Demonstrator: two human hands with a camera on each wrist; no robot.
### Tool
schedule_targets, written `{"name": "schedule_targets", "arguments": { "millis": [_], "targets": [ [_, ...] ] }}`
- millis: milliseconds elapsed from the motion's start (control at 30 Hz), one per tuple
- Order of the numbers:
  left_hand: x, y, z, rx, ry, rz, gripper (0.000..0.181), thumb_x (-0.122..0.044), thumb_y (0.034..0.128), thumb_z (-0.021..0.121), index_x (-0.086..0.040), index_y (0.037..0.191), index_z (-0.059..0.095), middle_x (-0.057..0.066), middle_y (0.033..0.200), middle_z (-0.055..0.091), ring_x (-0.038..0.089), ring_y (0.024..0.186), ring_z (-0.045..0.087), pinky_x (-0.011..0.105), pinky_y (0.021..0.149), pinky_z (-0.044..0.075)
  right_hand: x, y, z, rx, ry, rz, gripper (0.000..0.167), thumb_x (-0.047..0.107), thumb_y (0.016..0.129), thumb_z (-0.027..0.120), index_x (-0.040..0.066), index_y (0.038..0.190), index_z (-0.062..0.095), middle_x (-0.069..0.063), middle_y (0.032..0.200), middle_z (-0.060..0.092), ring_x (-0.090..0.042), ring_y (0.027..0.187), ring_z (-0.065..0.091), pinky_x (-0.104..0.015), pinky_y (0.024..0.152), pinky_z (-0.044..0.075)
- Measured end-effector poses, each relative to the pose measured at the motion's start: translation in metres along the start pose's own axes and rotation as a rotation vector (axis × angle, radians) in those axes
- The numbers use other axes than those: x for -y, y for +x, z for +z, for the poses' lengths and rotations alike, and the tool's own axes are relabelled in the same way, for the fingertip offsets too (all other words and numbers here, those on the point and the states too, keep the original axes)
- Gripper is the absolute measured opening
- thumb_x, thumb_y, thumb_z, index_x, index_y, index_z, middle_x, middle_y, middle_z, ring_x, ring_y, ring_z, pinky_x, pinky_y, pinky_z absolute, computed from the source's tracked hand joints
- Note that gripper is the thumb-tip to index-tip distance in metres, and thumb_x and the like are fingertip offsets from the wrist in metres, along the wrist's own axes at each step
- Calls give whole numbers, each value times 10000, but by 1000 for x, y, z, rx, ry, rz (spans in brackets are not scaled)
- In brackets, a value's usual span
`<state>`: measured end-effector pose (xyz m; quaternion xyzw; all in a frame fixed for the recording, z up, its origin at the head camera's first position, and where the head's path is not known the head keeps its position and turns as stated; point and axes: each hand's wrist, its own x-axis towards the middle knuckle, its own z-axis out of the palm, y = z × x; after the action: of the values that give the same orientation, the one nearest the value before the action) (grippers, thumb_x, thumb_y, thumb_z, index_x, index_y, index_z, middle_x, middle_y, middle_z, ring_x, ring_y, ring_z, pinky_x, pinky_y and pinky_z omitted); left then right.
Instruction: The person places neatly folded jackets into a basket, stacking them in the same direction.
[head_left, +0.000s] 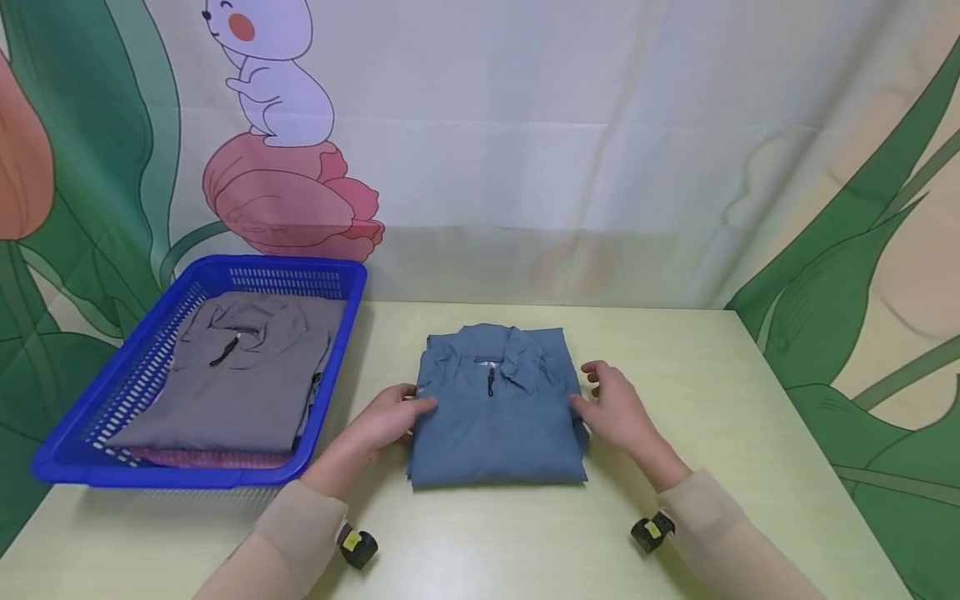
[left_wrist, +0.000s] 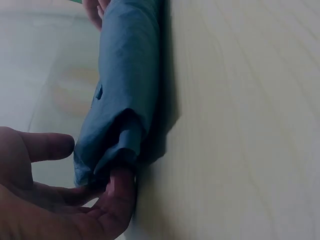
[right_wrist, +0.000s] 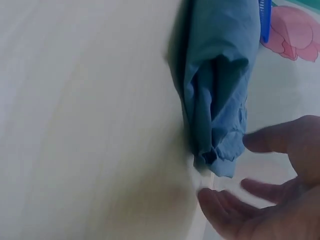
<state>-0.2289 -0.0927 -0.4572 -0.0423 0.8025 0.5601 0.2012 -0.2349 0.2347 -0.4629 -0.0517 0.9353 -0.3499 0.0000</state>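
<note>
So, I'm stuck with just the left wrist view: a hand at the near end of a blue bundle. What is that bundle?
Observer: A folded blue top; the head view shows its collar at the far side.
Visitor: Oh! And I glimpse other fingers at the far end. Are they wrapped round it?
Observer: No. The right wrist view shows the right hand's fingers spread clear of the cloth; whether its thumb touches, I can't tell.
Visitor: Is there anything else about?
Observer: Yes, the head view shows a blue basket to the left, with a folded grey garment in it.
</note>
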Motion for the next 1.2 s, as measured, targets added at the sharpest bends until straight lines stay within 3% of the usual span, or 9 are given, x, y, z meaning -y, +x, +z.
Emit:
{"name": "schedule_targets", "arguments": {
  "millis": [167,333,633,867,1000,1200],
  "targets": [
    [-4,1,3,-35,126,64,550,-198,1049,537,158,1450,409,324,1431,497,414,1260,536,505,990,492,-4,4,1,85,52,131,659,231,982,682,-122,1457,392,-251,1227,616,-315,995,654,-438,841,557],
    [-8,4,3,-55,167,70,582,-217,1046,529,158,1467,388,338,1494,430,456,1393,411,549,1124,370,-9,8,7,110,195,185,644,199,970,701,-95,1467,417,-252,1250,584,-284,955,663,-378,779,582],
    [-3,14,2,-26,104,55,563,-186,1081,443,189,1485,326,343,1541,360,458,1450,317,541,1171,299,-8,7,14,118,222,180,667,132,930,738,-58,1487,424,-247,1305,550,-363,1176,540,-483,944,502],
    [-1,18,2,5,6,44,558,-148,1069,457,208,1477,322,348,1524,382,457,1436,341,538,1174,296,-4,8,18,144,402,236,733,36,941,682,-107,1534,277,-352,1472,452,-438,1353,476,-534,1083,430],
    [-2,17,3,6,-18,37,565,-163,1064,469,166,1501,325,322,1537,382,443,1449,328,542,1183,275,-2,8,19,145,413,231,649,28,984,617,-112,1527,289,-345,1419,499,-423,1297,524,-522,1043,464],
    [-2,17,3,-14,-27,35,556,-180,1059,484,113,1510,340,295,1553,368,431,1467,295,560,1190,245,2,10,19,115,332,185,629,34,961,637,-73,1512,354,-289,1271,565,-379,1141,585,-494,961,505]
  ]
}}
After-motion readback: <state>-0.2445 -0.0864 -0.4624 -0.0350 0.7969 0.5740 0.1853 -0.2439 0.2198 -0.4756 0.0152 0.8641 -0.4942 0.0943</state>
